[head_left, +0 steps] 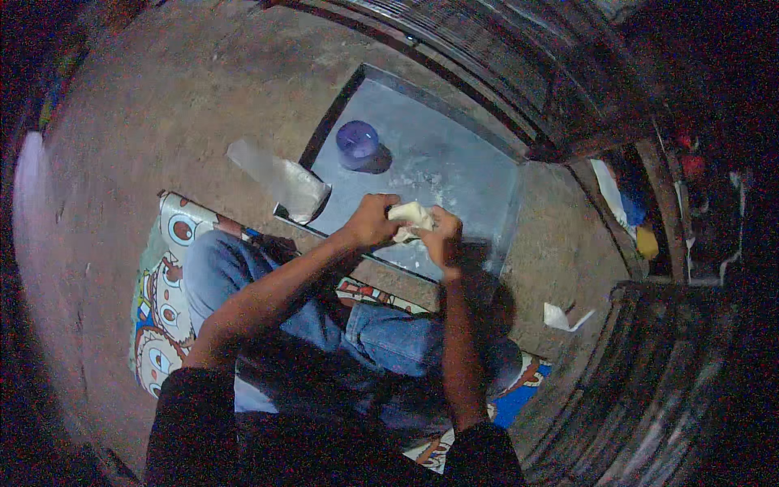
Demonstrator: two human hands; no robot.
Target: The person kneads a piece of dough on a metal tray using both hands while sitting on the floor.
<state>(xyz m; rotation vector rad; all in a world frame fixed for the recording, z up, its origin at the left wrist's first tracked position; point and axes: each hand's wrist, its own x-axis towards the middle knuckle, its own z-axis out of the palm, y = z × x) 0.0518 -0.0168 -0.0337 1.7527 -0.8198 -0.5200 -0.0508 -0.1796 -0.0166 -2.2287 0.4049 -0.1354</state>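
A lump of pale dough [411, 215] is held up between my two hands, above the near part of a grey tray [479, 174] with raised dark edges. My left hand [375, 221] grips the dough's left side, fingers curled round it. On the other side my right hand [442, 237] has its fingers and thumb closed on the dough. White flour-like smears [426, 188] mark the tray's surface beyond my hands. A purple round bowl or cup [358, 141] stands on the tray to the far left; its contents are too dim to make out.
A clear plastic bag with white stuff [302, 191] lies over the tray's left corner. My jeans-clad legs [389, 337] are folded on a cartoon-print mat [166, 296]. A white scrap [557, 316] lies on the floor to the right. Slatted dark furniture [487, 61] borders the far side.
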